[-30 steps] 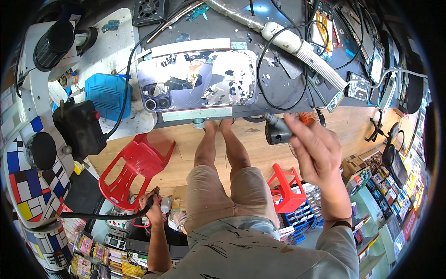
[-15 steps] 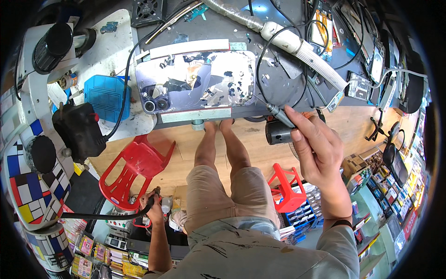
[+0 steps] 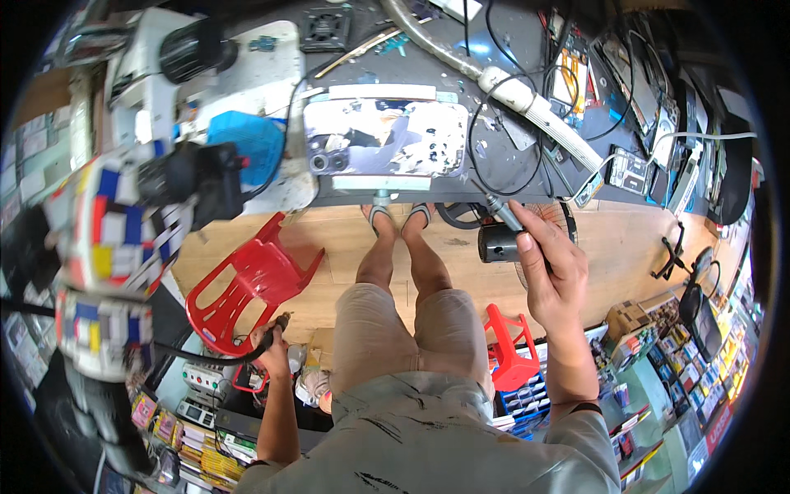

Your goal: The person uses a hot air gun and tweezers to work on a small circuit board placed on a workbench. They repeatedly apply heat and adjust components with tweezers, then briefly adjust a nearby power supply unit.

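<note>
My right hand [image 3: 555, 267] pinches a grey pen-shaped tool [image 3: 502, 212] between thumb and fingers. Its thin tip points up and left toward the bench edge, and a black cable loops near it. Low on the left, my left hand [image 3: 271, 350] is closed around the end of a thick black hose [image 3: 206, 356], whose small brownish tip sticks out past the fingers. A phone back [image 3: 387, 136] lies at the bench's near edge between the pale bars of a holder [image 3: 374, 183]. Its coating is patchy, with dark flakes, and two camera rings show. Neither hand touches it.
A microscope [image 3: 123, 239] with a colour-block pattern rises at the left. Beside it lies a blue box [image 3: 245, 144]. A ribbed white tube [image 3: 551, 115] crosses the bench among cables and phone parts. Below stand a red chair [image 3: 263, 272], a red stool [image 3: 512, 350] and a fan [image 3: 551, 218].
The view has shifted, so the bench and phone back sit further right and the microscope looms larger and blurred. Both hands keep their holds.
</note>
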Action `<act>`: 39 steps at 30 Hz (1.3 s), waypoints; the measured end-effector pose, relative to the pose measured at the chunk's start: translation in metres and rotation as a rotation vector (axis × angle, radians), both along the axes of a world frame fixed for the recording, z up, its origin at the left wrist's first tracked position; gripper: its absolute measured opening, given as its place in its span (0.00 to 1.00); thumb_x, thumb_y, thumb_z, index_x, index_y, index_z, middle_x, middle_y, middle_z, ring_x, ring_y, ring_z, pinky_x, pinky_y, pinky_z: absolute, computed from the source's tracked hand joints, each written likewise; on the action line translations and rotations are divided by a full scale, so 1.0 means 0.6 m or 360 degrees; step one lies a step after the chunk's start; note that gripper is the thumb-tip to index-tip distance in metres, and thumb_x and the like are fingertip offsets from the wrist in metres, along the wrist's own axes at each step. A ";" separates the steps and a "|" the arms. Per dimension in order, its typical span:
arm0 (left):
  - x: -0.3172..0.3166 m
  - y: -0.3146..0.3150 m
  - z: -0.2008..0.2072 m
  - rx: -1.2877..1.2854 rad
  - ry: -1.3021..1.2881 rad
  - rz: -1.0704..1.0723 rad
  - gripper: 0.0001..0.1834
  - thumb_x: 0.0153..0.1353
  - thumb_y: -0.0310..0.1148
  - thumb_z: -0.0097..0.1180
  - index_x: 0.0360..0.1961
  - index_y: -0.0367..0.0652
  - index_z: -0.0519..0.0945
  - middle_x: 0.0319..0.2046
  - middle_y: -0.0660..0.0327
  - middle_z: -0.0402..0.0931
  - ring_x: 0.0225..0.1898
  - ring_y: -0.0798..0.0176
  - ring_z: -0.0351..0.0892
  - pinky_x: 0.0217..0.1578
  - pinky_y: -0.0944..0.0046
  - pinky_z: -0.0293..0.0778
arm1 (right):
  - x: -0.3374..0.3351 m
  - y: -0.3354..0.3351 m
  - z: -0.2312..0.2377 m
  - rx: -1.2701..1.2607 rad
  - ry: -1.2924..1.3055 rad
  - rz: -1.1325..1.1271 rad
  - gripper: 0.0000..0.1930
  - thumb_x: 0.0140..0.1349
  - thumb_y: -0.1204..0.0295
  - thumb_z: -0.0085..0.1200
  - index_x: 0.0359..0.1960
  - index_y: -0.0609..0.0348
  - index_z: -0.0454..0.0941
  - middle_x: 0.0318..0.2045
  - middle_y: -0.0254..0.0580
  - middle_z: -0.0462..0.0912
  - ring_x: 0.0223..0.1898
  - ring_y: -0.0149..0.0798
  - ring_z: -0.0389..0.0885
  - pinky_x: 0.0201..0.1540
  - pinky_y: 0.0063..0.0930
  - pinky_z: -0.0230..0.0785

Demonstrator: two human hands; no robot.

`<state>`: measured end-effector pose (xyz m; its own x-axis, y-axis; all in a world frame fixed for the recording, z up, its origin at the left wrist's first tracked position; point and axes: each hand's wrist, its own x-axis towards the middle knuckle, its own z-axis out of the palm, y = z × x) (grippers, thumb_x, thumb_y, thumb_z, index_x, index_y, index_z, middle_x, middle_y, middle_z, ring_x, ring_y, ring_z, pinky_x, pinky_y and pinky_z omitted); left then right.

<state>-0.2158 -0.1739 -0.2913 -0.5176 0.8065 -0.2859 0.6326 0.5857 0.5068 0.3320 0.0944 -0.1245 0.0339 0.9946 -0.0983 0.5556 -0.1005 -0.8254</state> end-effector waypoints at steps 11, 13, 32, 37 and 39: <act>-0.122 0.109 0.247 0.1231 -0.0292 0.1205 0.12 0.69 0.26 0.73 0.49 0.41 0.84 0.43 0.59 0.88 0.35 0.68 0.84 0.33 0.66 0.81 | 0.000 -0.092 0.024 -0.0344 0.0643 -0.0521 0.19 0.85 0.69 0.54 0.69 0.64 0.85 0.29 0.21 0.72 0.30 0.19 0.65 0.34 0.17 0.57; -0.150 0.158 0.344 0.1510 -0.0433 0.1232 0.13 0.71 0.28 0.72 0.51 0.42 0.83 0.39 0.61 0.85 0.34 0.70 0.81 0.34 0.68 0.78 | 0.009 -0.105 0.024 -0.0361 0.0753 -0.0518 0.18 0.85 0.69 0.55 0.69 0.64 0.85 0.30 0.20 0.71 0.30 0.19 0.63 0.33 0.18 0.56; -0.056 0.964 0.475 0.1397 -0.1160 -0.0462 0.15 0.66 0.28 0.77 0.50 0.41 0.86 0.41 0.60 0.89 0.36 0.67 0.88 0.33 0.68 0.84 | -0.075 -0.250 0.050 -0.0153 0.0636 -0.1374 0.18 0.85 0.66 0.55 0.68 0.60 0.85 0.30 0.18 0.75 0.25 0.15 0.65 0.25 0.15 0.53; -0.014 1.093 0.445 0.1297 -0.0851 -0.0678 0.11 0.67 0.29 0.75 0.46 0.40 0.86 0.37 0.63 0.87 0.36 0.70 0.84 0.32 0.66 0.80 | -0.123 -0.329 0.061 -0.0094 0.0639 -0.1611 0.17 0.84 0.66 0.57 0.67 0.59 0.86 0.26 0.19 0.73 0.21 0.15 0.61 0.22 0.16 0.50; -0.002 1.130 0.432 0.1339 -0.0763 -0.0769 0.11 0.67 0.32 0.75 0.43 0.40 0.86 0.33 0.62 0.86 0.30 0.69 0.82 0.30 0.64 0.77 | -0.138 -0.355 0.067 -0.0150 0.0569 -0.1762 0.17 0.84 0.66 0.57 0.66 0.59 0.87 0.26 0.20 0.73 0.20 0.15 0.61 0.21 0.17 0.50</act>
<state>-0.2172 0.5044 -0.0319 -0.0740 0.9274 0.3668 0.3320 -0.3239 0.8859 0.2492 -0.1186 -0.0842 0.8338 0.4271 -0.3498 -0.1367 -0.4541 -0.8804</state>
